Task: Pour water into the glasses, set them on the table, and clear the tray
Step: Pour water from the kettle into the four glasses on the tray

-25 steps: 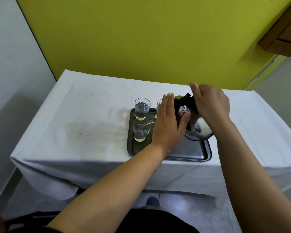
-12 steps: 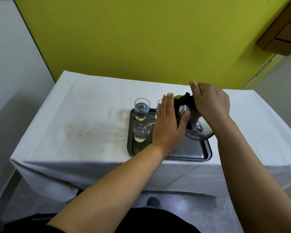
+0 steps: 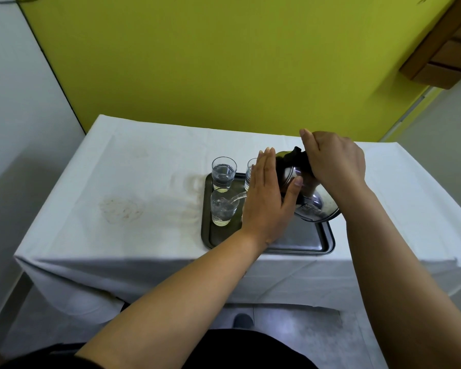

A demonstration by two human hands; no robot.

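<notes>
I can read no text anywhere. The only marking I can make out is a small printed patch of pale marks on the glass belly of the jug (image 3: 308,206) that I am tilting, at about four o'clock from my left hand (image 3: 266,201). It is too blurred and too small for me to tell letters from numbers or scale lines. The glasses, the tray, the white cloth and the wall at twelve o'clock carry no writing that I can read.
</notes>
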